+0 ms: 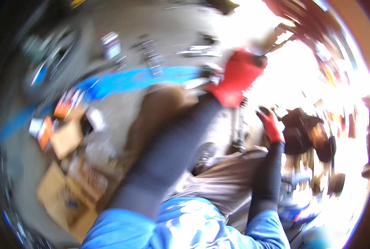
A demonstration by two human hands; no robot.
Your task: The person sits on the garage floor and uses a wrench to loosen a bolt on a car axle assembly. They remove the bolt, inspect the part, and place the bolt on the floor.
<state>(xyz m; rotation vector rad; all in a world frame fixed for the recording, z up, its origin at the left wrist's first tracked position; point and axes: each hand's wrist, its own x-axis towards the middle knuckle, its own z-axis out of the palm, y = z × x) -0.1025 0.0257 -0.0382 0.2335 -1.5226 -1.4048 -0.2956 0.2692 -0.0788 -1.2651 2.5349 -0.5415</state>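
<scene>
The picture is smeared by motion. My left hand, in a red glove, is raised ahead of me at the end of a dark sleeve. Its fingers look curled in beside a blurred greyish shape; what they grip cannot be made out. Lower and further right is my right hand, also red-gloved, with dark fingertips. Blur hides whether its fingers close on anything. Below the left hand, an upright metal rod-like part stands between my knees and the bright background.
A wheel lies at the far left beyond a blue floor stripe. Open cardboard boxes and orange-white packages sit at my left. A can-like container and blurred tools lie ahead. Dark clutter fills the right.
</scene>
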